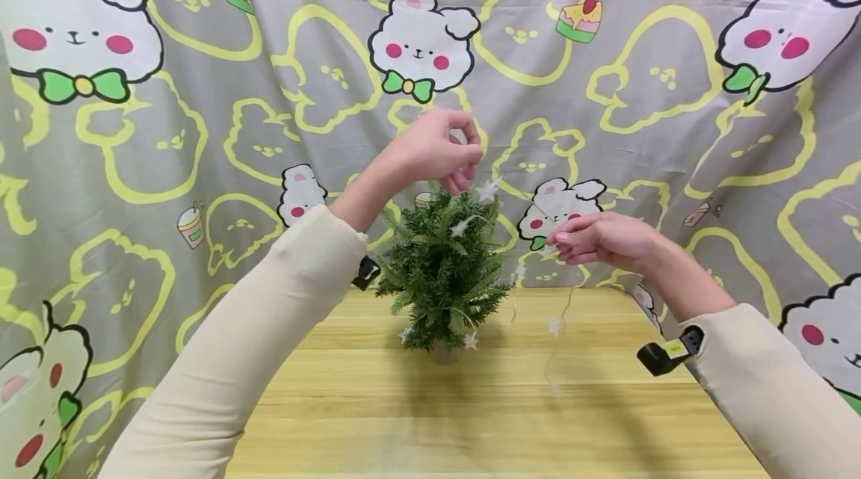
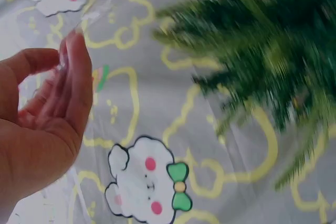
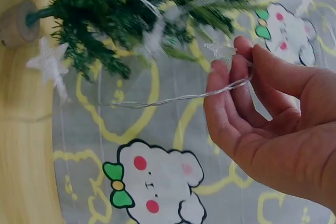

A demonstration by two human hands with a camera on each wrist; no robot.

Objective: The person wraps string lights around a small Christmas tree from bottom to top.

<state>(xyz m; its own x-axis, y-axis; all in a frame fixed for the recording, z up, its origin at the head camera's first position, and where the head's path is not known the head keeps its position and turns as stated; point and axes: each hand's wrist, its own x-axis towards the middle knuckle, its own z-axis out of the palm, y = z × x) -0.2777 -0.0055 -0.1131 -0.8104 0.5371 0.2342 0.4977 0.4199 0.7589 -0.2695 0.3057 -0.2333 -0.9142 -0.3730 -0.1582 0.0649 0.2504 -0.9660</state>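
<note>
A small green artificial Christmas tree (image 1: 437, 262) stands on a round wooden base (image 1: 444, 353). Star-shaped string lights on a thin clear wire (image 3: 173, 99) run over its branches, with one star (image 1: 471, 340) low at the front. My left hand (image 1: 440, 150) is over the treetop, thumb and index finger pinching the string lights close to a star (image 1: 487, 189). To the right of the tree, my right hand (image 1: 605, 243) pinches the wire beside another star (image 3: 219, 50). From there the wire dangles with a star (image 1: 555, 326) above the table.
The tree stands toward the back of a light wood-grain table (image 1: 350, 404). Behind it hangs a grey curtain (image 1: 377, 128) with cartoon bears and yellow outlines. A black wrist camera (image 1: 662, 358) shows at the right sleeve.
</note>
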